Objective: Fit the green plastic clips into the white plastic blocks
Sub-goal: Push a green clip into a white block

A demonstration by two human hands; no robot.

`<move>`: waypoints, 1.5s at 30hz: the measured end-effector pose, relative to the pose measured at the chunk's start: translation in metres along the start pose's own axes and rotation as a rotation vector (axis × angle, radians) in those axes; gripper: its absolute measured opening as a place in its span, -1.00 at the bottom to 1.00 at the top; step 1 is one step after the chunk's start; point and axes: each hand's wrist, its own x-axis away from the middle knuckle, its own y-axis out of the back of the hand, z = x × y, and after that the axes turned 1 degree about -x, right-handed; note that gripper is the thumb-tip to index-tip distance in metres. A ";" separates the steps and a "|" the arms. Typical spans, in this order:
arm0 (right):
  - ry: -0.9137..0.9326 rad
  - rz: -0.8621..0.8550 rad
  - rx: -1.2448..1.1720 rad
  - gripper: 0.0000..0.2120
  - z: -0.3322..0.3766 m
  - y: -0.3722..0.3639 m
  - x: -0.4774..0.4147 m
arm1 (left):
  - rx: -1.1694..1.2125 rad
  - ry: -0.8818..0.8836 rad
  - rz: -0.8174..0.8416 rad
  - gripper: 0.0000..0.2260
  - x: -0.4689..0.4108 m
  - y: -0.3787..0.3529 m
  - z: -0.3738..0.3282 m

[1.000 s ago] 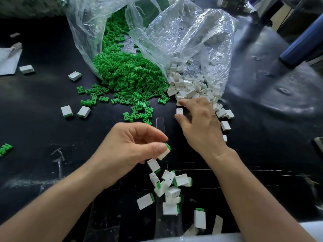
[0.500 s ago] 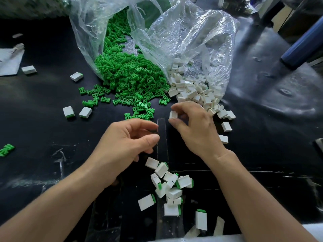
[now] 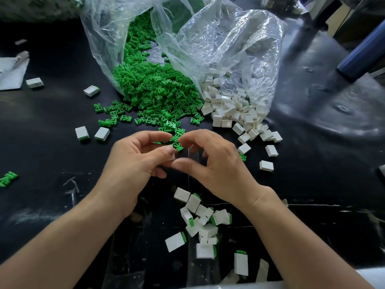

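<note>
Just ahead, bags (image 3: pixel 229 49) of clips (image 3: pixel 154 90), blocks (image 3: pixel 227 110).

Black, scuffed-up tabletop (image 3: pixel 41 153). Two clear plastic bags lie on their sides at the top middle. The left bag (image 3: pixel 100 38) spills a heap of green clips (image 3: pixel 154 94), the right bag (image 3: pixel 233 49) a heap of white blocks (image 3: pixel 231 109), and the two heaps touch. At lower middle there's a small pile (image 3: pixel 202 220) of blocks with green ends. A loose pair (image 3: pixel 91 133) of blocks sits at middle left, stray clips (image 3: pixel 8 179) lie at the left edge, and there's paper (image 3: pixel 11 74) at upper left.
</note>
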 end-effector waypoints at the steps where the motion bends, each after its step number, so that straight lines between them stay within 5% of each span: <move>1: -0.035 0.015 0.043 -0.66 -0.002 0.001 -0.001 | 0.025 -0.003 -0.019 -0.84 -0.001 0.000 0.000; 9: -0.081 0.206 0.397 -0.57 -0.008 -0.004 -0.003 | 0.173 0.007 -0.013 -0.84 0.000 -0.002 -0.004; 45: -0.101 0.062 0.263 -0.75 -0.010 -0.005 -0.004 | 0.178 0.102 0.044 -0.86 0.000 -0.003 -0.002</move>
